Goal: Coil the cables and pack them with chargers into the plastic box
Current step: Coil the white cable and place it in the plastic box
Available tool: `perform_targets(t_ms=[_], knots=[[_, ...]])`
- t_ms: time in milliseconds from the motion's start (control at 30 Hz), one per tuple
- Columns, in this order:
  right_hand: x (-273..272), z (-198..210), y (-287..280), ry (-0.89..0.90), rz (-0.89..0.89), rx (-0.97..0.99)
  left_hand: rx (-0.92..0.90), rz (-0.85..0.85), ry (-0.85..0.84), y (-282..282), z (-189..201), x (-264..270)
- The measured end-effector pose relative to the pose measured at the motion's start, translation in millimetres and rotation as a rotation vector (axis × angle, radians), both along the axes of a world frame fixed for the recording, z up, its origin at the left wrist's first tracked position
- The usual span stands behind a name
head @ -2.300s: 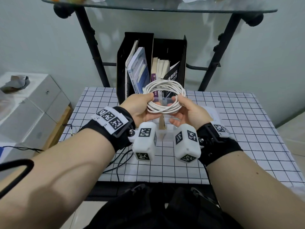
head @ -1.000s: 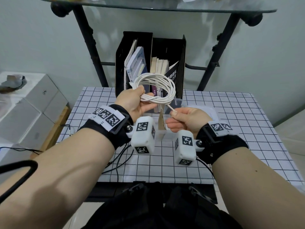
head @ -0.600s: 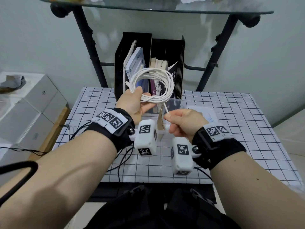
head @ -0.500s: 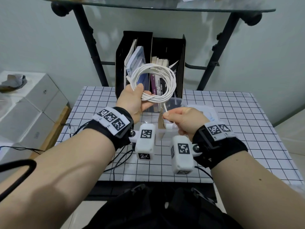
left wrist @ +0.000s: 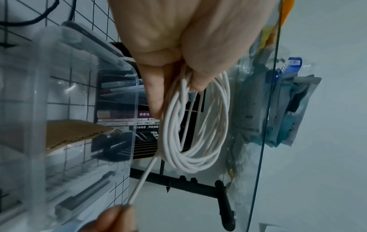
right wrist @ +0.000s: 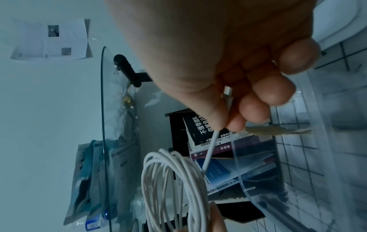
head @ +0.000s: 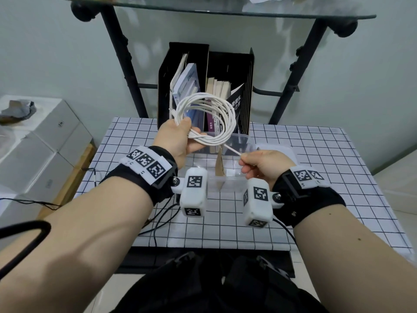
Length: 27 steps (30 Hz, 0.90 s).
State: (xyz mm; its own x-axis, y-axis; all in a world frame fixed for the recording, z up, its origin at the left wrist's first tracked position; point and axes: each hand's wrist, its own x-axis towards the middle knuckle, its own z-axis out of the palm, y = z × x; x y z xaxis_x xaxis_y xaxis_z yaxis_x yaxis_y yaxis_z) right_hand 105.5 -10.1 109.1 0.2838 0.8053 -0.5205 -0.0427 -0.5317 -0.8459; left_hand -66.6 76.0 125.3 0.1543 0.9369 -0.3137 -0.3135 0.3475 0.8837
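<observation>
My left hand (head: 178, 137) grips a coiled white cable (head: 208, 118) by its left side and holds it upright above the clear plastic box (head: 234, 186). In the left wrist view the coil (left wrist: 196, 124) hangs below my thumb and fingers. A straight tail of the cable (head: 232, 150) runs from the coil's bottom down to my right hand (head: 259, 164), which pinches it taut. In the right wrist view the cable's plug (right wrist: 227, 92) sits inside my curled fingers (right wrist: 256, 108), and the tail (right wrist: 210, 150) leads to the coil (right wrist: 174, 188). The box holds a brown cardboard divider (head: 219, 170).
A black file holder (head: 230, 71) full of books stands right behind the box. The checkered table (head: 316, 168) has thin black wires (head: 162, 215) near its front left. A glass shelf (head: 225, 12) on black legs spans overhead. White cartons (head: 33, 150) sit at the left.
Both hands held the coil at first. The right hand then let go of it, took the loose end and pulled it down and rightward, while the left hand kept the coil raised.
</observation>
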Motion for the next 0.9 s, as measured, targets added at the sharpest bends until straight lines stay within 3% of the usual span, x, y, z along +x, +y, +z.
perform_targets(t_ms=[233,567,900], knots=[[-3.2,3.2,0.9,-0.010,-0.042,0.045,0.083,-0.008,0.152,0.4,-8.7,-4.6],[-22.3,24.2,0.6,-0.314,0.026,0.253,0.122,-0.031,0.322,-3.1,-20.7,-2.4],[-28.1,24.6,10.3,-0.223,0.054,0.287,0.146,-0.103,0.389,-5.7,-17.7,1.2]])
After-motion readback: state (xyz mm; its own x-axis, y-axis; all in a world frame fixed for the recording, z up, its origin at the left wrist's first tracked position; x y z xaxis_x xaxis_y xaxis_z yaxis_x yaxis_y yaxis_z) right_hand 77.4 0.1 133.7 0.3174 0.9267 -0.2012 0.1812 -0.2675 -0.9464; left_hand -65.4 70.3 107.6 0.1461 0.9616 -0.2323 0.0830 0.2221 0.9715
